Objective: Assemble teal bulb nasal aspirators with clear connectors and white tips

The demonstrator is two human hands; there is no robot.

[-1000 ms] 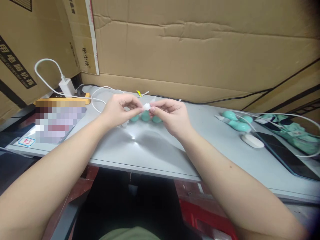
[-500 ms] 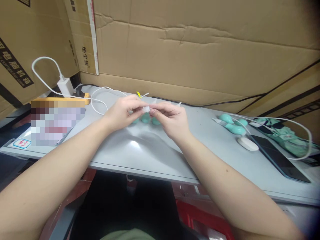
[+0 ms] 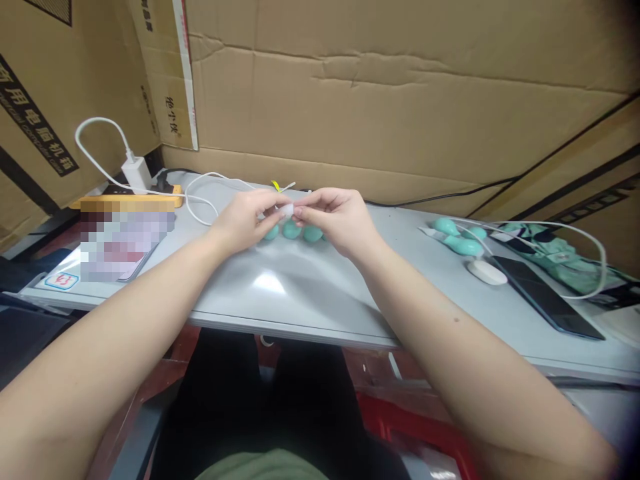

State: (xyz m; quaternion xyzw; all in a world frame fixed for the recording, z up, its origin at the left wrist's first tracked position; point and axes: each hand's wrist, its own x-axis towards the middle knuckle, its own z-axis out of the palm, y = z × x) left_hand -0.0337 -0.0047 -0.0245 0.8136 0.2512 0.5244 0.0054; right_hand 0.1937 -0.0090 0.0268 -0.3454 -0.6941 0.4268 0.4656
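Above the middle of the grey table (image 3: 300, 293), my left hand (image 3: 249, 217) and my right hand (image 3: 340, 220) meet at the fingertips. Both pinch a small whitish translucent piece (image 3: 287, 211) between them; its exact shape is too small to tell. Just under and behind the fingers, several mint-green rounded objects (image 3: 313, 233) stand in a row, partly hidden by my hands. A yellow tag (image 3: 275, 186) and a white cable tip lie behind my left hand.
More mint-green rounded pieces (image 3: 465, 246), a white oval case (image 3: 487, 272), a dark phone (image 3: 547, 297) and a green patterned bundle (image 3: 555, 257) lie at right. A white charger (image 3: 137, 175) on an orange power strip (image 3: 170, 199) stands at left, with looping cables. Cardboard (image 3: 375, 120) walls the back.
The view has shifted slightly. My right hand's fingers have moved a little up and left around the whitish piece, showing more of the green objects beneath.
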